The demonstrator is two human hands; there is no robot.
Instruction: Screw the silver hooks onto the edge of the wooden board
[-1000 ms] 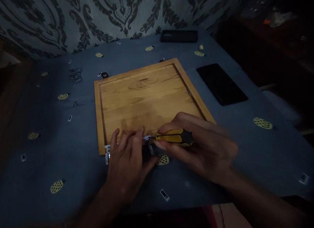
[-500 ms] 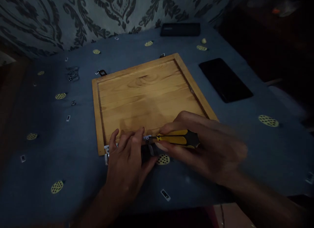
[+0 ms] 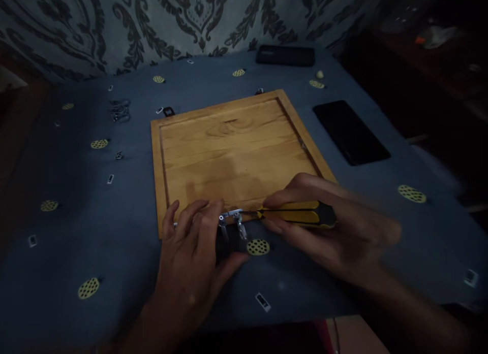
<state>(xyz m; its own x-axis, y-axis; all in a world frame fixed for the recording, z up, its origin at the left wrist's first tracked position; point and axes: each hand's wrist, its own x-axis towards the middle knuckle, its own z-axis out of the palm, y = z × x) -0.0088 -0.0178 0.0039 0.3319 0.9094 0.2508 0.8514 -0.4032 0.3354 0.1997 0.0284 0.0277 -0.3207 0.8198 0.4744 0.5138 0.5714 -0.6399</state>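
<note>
A square wooden panel (image 3: 232, 151) with a raised frame lies flat on a blue patterned cloth (image 3: 76, 242). A small metal bracket (image 3: 232, 219) sits at its near edge. My left hand (image 3: 192, 252) lies flat over that edge, fingers spread, pressing the bracket's left part. My right hand (image 3: 335, 232) is closed round a yellow and black screwdriver (image 3: 295, 213), held level with its tip at the bracket.
Two dark phones lie on the cloth, one (image 3: 351, 131) to the right of the panel and one (image 3: 285, 55) at the far edge. Small metal parts (image 3: 119, 110) lie at the far left. A patterned fabric (image 3: 171, 19) rises behind.
The right hand and screwdriver have drawn a little to the right, so more of the bracket shows. The view has shifted slightly. The left hand stays on the panel's edge.
</note>
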